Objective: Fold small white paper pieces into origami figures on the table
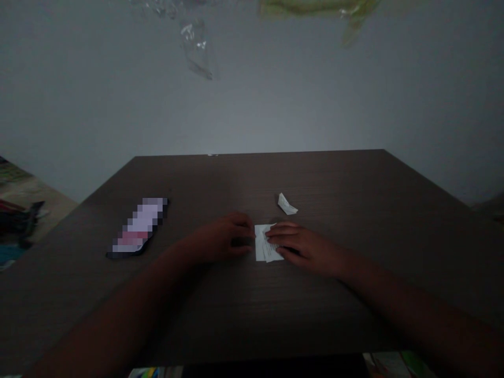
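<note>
Small pieces of white paper (260,249), one with print on it, lie overlapping on the dark table before me. My right hand (301,244) rests on them from the right, its fingers stretched out and covering part of the printed piece. Just left of the paper's edge is my left hand (228,239), its fingers curved and apart, with nothing visible between them. Whether its fingertips touch the paper I cannot tell. Beyond my right hand lies a separate folded scrap of paper (287,205).
A phone (137,226) with a blurred-out screen lies on the table (220,184) at the left. Clear plastic (197,47) and yellowish plastic (318,6) hang on the wall behind. Assorted items (18,226) are on the floor at far left.
</note>
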Demonstrator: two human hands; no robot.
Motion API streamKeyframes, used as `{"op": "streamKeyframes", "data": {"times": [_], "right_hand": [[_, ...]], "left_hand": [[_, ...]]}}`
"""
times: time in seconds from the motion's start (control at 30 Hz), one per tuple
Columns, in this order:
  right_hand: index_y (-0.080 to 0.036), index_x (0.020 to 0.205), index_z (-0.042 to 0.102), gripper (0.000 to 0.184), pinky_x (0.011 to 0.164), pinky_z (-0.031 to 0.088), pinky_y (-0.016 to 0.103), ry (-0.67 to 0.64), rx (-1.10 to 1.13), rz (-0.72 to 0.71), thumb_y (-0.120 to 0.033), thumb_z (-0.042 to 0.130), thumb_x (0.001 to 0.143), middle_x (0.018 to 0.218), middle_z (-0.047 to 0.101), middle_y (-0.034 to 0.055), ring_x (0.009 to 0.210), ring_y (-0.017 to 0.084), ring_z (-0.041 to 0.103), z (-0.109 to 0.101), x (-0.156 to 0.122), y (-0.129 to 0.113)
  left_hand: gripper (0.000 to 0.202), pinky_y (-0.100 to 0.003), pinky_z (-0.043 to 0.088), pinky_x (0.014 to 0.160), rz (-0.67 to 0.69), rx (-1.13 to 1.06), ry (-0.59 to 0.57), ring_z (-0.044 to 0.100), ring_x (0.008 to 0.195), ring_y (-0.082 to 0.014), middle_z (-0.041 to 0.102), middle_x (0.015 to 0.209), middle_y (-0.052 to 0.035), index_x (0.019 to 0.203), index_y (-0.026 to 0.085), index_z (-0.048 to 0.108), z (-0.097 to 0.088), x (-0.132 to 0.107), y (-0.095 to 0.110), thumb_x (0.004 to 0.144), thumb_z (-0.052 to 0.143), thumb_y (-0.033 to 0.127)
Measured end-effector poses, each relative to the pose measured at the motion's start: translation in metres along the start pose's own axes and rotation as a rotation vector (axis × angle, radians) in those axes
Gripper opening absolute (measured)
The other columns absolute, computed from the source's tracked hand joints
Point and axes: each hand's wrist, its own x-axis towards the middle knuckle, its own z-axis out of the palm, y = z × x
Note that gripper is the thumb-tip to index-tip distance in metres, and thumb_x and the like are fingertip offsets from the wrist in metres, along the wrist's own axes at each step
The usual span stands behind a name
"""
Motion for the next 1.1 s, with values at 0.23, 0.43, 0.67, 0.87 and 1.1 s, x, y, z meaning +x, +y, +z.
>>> {"op": "streamKeyframes", "data": {"times": [0.23, 0.43, 0.67, 0.87, 1.1], "right_hand": [[-0.028, 0.155, 0.077, 0.039, 0.135, 0.052, 0.060, -0.050, -0.040, 0.020, -0.029, 0.062, 0.120, 0.158, 0.078, 0.0110, 0.156, 0.030, 0.066, 0.002, 0.000, -0.002], [-0.024, 0.161, 0.073, 0.043, 0.138, 0.047, 0.063, -0.061, -0.069, 0.009, -0.035, 0.060, 0.122, 0.166, 0.073, 0.0145, 0.162, 0.034, 0.060, 0.003, -0.003, 0.000], [-0.031, 0.166, 0.069, 0.046, 0.139, 0.047, 0.060, -0.064, -0.095, 0.022, -0.035, 0.062, 0.121, 0.168, 0.071, 0.0099, 0.163, 0.031, 0.059, 0.006, -0.002, -0.003], [-0.025, 0.166, 0.069, 0.046, 0.139, 0.047, 0.062, -0.087, -0.098, 0.026, -0.034, 0.059, 0.122, 0.169, 0.070, 0.0136, 0.165, 0.033, 0.057, 0.004, 0.001, -0.009], [-0.014, 0.165, 0.069, 0.049, 0.139, 0.045, 0.066, -0.137, -0.126, 0.022, -0.036, 0.052, 0.124, 0.170, 0.068, 0.0186, 0.165, 0.038, 0.057, 0.002, 0.003, -0.012]], "left_hand": [[0.016, -0.046, 0.054, 0.124, 0.020, 0.020, 0.000, 0.071, 0.133, -0.0291, 0.076, 0.139, -0.0094, 0.120, 0.023, 0.086, 0.001, 0.000, 0.001, 0.106, 0.078, 0.020], [0.018, -0.047, 0.052, 0.129, -0.027, -0.044, 0.004, 0.070, 0.137, -0.0304, 0.078, 0.140, -0.0082, 0.116, 0.023, 0.086, 0.000, 0.001, 0.009, 0.105, 0.073, 0.020], [0.019, -0.049, 0.050, 0.130, -0.045, -0.030, -0.005, 0.069, 0.138, -0.0314, 0.077, 0.142, -0.0093, 0.118, 0.024, 0.085, -0.001, 0.003, 0.012, 0.105, 0.071, 0.023], [0.020, -0.045, 0.052, 0.126, -0.012, -0.045, 0.009, 0.072, 0.132, -0.0304, 0.078, 0.139, -0.0083, 0.116, 0.023, 0.086, -0.002, 0.003, 0.011, 0.105, 0.070, 0.020], [0.028, -0.044, 0.052, 0.127, -0.059, -0.036, -0.020, 0.072, 0.134, -0.0288, 0.078, 0.144, -0.0109, 0.127, 0.019, 0.085, -0.005, 0.002, 0.007, 0.110, 0.063, 0.022]]}}
